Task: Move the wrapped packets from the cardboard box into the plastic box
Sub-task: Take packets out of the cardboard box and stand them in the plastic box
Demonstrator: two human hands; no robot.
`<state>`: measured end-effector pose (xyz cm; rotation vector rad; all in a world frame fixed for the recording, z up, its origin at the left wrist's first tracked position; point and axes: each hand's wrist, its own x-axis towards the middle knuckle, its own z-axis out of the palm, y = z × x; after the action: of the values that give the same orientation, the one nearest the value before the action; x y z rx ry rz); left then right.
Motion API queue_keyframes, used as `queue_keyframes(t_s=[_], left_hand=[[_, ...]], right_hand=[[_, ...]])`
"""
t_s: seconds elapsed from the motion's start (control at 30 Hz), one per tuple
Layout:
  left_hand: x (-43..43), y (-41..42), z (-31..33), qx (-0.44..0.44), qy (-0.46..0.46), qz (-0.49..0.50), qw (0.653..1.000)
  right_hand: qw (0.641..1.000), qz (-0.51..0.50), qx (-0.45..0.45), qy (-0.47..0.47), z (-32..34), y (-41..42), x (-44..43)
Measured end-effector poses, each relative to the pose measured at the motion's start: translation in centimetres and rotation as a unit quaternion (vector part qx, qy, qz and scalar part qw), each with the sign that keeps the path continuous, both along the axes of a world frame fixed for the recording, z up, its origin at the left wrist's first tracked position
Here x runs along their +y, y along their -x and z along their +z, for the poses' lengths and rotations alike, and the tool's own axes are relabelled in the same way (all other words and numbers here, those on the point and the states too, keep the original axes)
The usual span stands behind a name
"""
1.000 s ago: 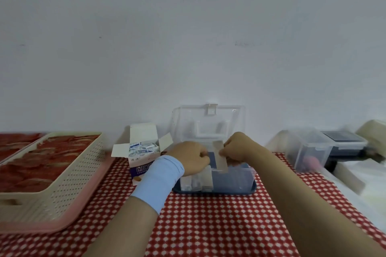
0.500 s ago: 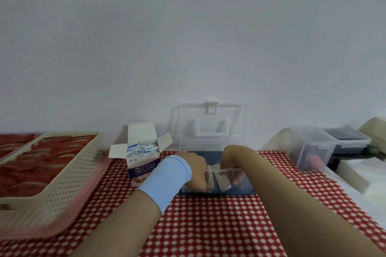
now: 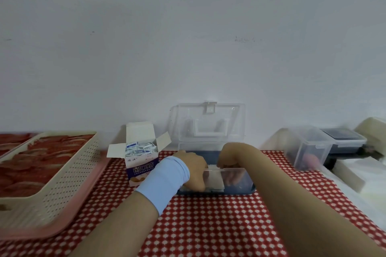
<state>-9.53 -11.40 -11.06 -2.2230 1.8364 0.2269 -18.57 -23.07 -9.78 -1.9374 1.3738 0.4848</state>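
Soft, even, slightly dim light; faint shadows, wide-angle bowing and blur toward the edges.

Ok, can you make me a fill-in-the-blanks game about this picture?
The clear lid of the plastic box stands ___.
The cardboard box of packets sits to the ___ of the plastic box.
The left hand wears a light ___ wristband.
The tablecloth is red and ___ checked.
Missing words: open, left, blue, white.
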Motion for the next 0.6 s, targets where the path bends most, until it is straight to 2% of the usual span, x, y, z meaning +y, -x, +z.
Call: queue_keyframes(t_s=[0.1, 0.2, 0.3, 0.37, 0.47, 0.53, 0.6], left_hand=[[0.4, -0.1, 0.4, 0.029, 0.018, 0.003, 0.999], [1.3, -0.8, 1.7, 0.041, 0.058, 0.007, 0.997], [2.9, -1.7, 3.6, 0.099, 0.122, 0.017, 0.987], [4.5, -2.3, 5.0, 0.161, 0.182, 0.041, 0.969], [7.1, -3.9, 6.0, 0.226, 0.304, 0.087, 0.921], [8.8, -5.5, 5.9, 0.214, 0.366, 0.13, 0.896], [10.2, -7.3, 5.2, 0.169, 0.397, 0.188, 0.882]], right_hand=[[0.999, 0.026, 0.006, 0.039, 0.5, -0.1, 0.3], [0.988, 0.071, -0.053, 0.126, 1.5, 0.1, 0.2], [0.98, 0.041, -0.124, 0.151, 2.7, 0.3, 0.3], [0.968, 0.045, -0.167, 0.183, 3.6, 0.2, 0.5], [0.936, 0.105, -0.243, 0.23, 4.6, -0.6, 1.8], [0.907, 0.158, -0.311, 0.235, 5.1, -1.6, 3.3], [0.883, 0.212, -0.342, 0.243, 5.3, -2.8, 5.1]])
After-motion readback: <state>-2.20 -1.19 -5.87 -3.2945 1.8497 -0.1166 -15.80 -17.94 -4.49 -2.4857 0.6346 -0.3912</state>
